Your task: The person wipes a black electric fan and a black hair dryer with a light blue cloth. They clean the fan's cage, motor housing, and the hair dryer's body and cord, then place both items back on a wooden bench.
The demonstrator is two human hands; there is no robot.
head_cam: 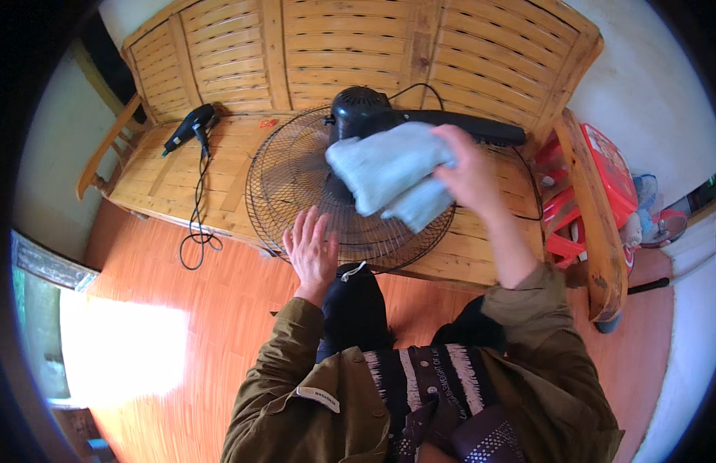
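Observation:
A black electric fan (282,173) lies on the seat of a slatted wooden bench (230,185), its round wire guard towards me. Behind the guard rises the dark motor housing (360,101), and a black control column (485,124) extends to the right. My right hand (465,168) grips a folded light-blue cloth (392,165), blurred, above the guard and covering part of it. Fingers apart, my left hand (311,249) is at the guard's near left edge and holds nothing; whether it touches the wires I cannot tell.
A black hair dryer (193,127) with a dangling cord (200,214) lies on the bench's left. Past the right armrest (595,231) stand red plastic stools (609,168) and assorted items. My knees (355,307) are close to the bench's front edge. A small red wrapper (268,122) lies behind the fan.

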